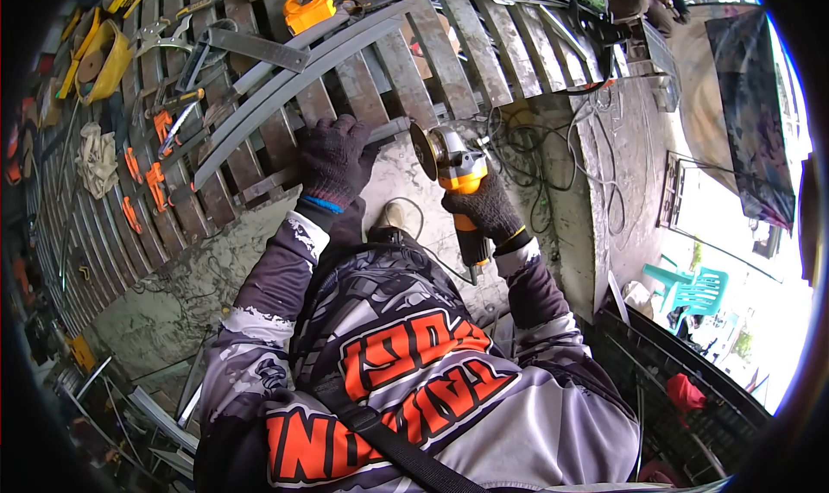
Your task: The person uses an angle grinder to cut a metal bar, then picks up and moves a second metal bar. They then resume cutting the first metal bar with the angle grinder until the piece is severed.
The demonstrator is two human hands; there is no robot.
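My right hand, in a dark knit glove, is wrapped round the body of a yellow and black angle grinder. The grinder's disc faces left, beside the end of a grey metal bar at the slatted table's front edge. My left hand, also gloved, is at that edge near the bar, its fingers bent over it; what lies under the palm is hidden. Long grey metal strips lie across the slatted metal table beyond my left hand.
On the table are a yellow tape measure, a metal square, orange clamps, a cloth and a yellow pouch. Black cables coil on the floor at right. A green chair stands farther right.
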